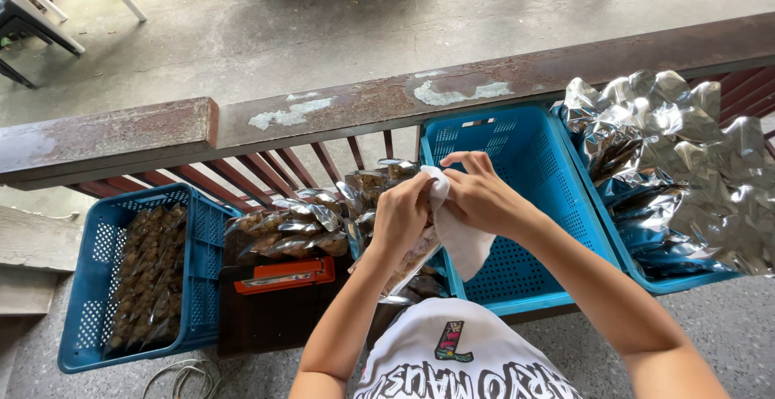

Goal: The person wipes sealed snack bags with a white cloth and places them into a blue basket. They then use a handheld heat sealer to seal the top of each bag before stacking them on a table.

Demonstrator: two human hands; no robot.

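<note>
Between the two blue crates, over the middle of the scene, both hands are meeting on one white pouch (464, 242). Left hand (401, 215): fingers curling closed, pinching the pouch's upper edge from the left. Right hand (478, 196): likewise closed, thumb and fingers gripping the same top edge, knuckles touching the other hand. The pouch is hanging below the grip, its lower part draping in front of the empty blue crate (525, 205). Left of the hands, clear filled packets (299, 229) are lying heaped beside an orange sealing tool (284, 275). Farther left, a second blue crate (97, 286) is holding more filled packets in rows. At far right, silver foil bags (686, 149) are spilling over a third crate's rim. A rusty metal rail (387, 104) is running across behind everything.
</note>
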